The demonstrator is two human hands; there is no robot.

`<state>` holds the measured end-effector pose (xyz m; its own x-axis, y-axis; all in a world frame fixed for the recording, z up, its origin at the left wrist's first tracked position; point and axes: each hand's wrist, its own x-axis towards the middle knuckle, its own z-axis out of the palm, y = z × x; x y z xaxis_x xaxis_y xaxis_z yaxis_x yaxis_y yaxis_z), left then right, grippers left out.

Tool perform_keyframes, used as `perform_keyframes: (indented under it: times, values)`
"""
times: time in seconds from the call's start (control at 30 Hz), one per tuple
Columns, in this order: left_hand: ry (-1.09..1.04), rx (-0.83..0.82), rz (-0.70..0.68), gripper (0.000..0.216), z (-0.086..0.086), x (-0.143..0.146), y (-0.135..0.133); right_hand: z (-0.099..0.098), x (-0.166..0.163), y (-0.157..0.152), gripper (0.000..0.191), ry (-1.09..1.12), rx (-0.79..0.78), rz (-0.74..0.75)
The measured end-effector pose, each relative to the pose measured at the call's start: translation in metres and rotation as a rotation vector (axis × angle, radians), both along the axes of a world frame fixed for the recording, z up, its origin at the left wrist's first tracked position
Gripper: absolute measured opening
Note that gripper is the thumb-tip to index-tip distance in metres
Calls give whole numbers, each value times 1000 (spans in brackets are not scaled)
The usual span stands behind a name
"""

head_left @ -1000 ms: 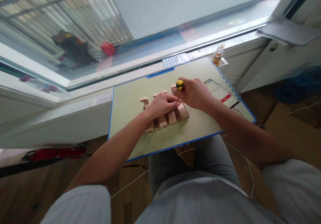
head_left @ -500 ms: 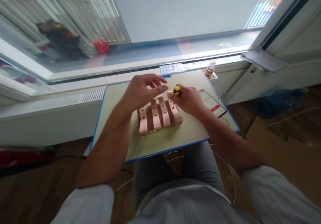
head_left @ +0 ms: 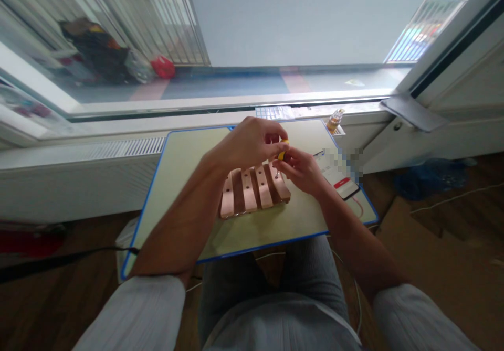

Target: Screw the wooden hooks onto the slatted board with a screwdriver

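Note:
A short screwdriver [head_left: 281,156] with a yellow and black handle stands nearly upright, its tip down at a hole in the rightmost slat of a small wooden slatted piece [head_left: 249,198]. My right hand [head_left: 302,170] grips the handle low down with closed fingers. From the left, my left hand [head_left: 255,140] reaches over the slats, thumb and fingers closed on the top of the handle. Dark holes show in several of the pale slats. My left hand and forearm cover the far left part of the piece.
The wooden piece rests on a pale tabletop [head_left: 177,188] with a blue edge. A phone [head_left: 345,187] with a cable lies at its right side. Beyond the far edge are a window sill, a sheet with a grid [head_left: 272,112] and a small bottle of amber liquid [head_left: 334,121].
My left hand has moved right from above the slats and closed on the top of the screwdriver handle. My right hand stays at the screwdriver. The whole view has shifted slightly.

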<state>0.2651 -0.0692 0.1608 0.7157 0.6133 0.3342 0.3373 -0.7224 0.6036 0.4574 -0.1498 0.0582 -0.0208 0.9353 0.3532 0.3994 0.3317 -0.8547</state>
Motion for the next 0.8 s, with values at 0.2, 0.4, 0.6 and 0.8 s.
perform_keyframes:
  times: [0.2, 0.4, 0.6, 0.8]
  values:
    - [-80, -70, -99, 28, -3, 2, -3, -9, 4, -1, 36, -20, 58, 9]
    - [-107, -99, -105, 25, -7, 4, -4, -13, 1, -1, 33, -82, 130, -66]
    - [-168, -165, -12, 17, -12, 8, -1, -20, 0, 0, 31, -143, 171, -86]
    - [-204, -216, -19, 21, -20, 12, 1, -26, -1, -3, 24, -192, 200, -101]
